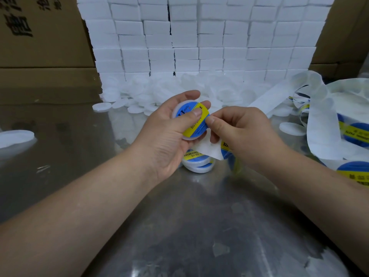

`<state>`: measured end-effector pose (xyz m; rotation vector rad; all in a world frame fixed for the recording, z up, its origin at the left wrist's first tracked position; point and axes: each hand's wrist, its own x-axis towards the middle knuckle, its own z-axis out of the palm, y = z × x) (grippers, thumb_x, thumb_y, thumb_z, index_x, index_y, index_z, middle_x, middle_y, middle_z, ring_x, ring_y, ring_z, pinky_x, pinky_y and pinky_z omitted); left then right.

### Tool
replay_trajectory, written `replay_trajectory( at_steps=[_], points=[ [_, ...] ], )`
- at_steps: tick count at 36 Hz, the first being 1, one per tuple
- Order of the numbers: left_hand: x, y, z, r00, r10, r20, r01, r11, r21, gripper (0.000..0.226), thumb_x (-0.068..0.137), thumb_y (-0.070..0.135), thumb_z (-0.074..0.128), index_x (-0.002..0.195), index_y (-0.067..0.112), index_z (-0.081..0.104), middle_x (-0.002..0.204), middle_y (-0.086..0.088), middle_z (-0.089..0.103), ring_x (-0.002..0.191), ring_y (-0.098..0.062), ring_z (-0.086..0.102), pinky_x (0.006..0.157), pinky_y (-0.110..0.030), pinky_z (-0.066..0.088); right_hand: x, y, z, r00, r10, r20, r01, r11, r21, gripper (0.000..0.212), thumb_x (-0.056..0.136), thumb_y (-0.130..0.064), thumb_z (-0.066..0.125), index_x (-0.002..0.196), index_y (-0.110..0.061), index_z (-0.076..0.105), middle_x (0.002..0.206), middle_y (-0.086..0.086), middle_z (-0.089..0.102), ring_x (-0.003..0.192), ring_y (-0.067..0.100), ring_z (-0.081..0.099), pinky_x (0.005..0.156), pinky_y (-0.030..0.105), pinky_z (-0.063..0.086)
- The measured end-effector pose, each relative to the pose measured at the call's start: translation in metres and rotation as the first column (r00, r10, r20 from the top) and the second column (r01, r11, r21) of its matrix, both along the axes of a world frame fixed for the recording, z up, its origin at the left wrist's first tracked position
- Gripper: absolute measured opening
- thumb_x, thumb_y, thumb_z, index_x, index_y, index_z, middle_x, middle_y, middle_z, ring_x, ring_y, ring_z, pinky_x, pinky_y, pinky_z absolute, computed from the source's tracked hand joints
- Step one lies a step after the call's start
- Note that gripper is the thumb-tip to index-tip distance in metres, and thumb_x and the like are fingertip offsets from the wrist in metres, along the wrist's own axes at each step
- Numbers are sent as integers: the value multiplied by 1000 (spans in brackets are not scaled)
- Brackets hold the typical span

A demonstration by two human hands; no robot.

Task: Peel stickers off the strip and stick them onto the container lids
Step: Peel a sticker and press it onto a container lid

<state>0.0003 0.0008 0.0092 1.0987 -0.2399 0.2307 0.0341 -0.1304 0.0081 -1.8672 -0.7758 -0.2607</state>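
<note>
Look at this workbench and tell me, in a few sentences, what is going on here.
A person is labelling lids. The left hand holds a white lid, its thumb pressing a blue and yellow sticker onto it. The right hand pinches the sticker's edge, with the strip hanging beneath its fingers. Labelled lids sit stacked on the metal table below the hands, and plain lids lie heaped behind them.
</note>
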Motion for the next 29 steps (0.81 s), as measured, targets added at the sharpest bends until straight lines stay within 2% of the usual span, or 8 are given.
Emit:
replay_trajectory(
  at_steps=[5, 18, 29],
  points=[
    [-1, -1, 0, 1000, 13, 1, -13, 1000, 0, 22, 87, -1, 52, 94, 18, 61, 93, -2, 72, 86, -17, 69, 80, -33, 55, 1, 0, 0, 1000, -8, 7, 9, 1000, -12, 32, 89, -22, 56, 58, -29, 59, 49, -17, 58, 43, 0, 44, 45, 9, 35],
    [-2, -1, 0, 1000, 16, 12, -17, 1000, 16, 22, 88, 0, 50, 93, 18, 61, 93, -2, 71, 81, -14, 69, 70, -27, 56, 1, 0, 0, 1000, -29, 6, 29, 999, -21, 31, 89, -24, 56, 59, -28, 58, 48, -18, 57, 40, 1, 44, 42, 9, 33],
    [-2, -1, -1, 999, 37, -4, -36, 998, 59, 23, 88, 1, 52, 94, 20, 62, 95, 0, 72, 87, -14, 69, 78, -30, 56, 3, -1, -1, 998, -54, 11, 54, 998, -22, 30, 89, -25, 56, 59, -20, 60, 47, -16, 57, 38, 2, 43, 40, 9, 32]
  ],
)
